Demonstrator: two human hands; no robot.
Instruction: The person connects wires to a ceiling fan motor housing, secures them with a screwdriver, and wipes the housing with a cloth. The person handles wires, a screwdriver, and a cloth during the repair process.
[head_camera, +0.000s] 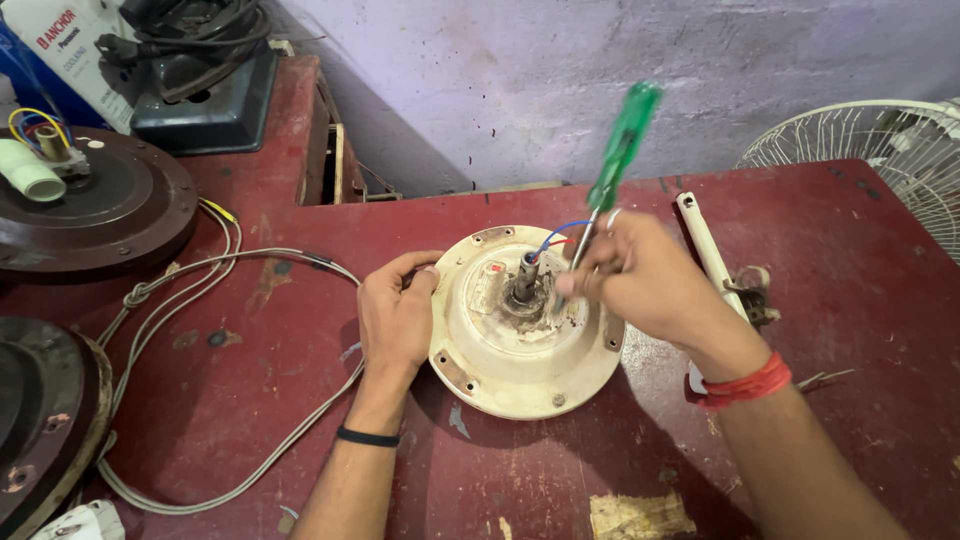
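Motor housing (520, 345) cream and round, on red table (840, 300), left hand (395, 315) gripping its rim, right hand (640, 275) clasping green-handled screwdriver (612, 170), tip down beside central shaft (524, 278), cable (200, 290) looped at left.

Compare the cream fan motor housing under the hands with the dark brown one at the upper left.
The cream motor housing is steadied by the left hand while the right hand works a green-handled screwdriver at its hub; the dark brown motor housing lies untouched. The cream one is stained and shows blue and red wires, the brown one yellow and blue. Both are round and rest on the red table.
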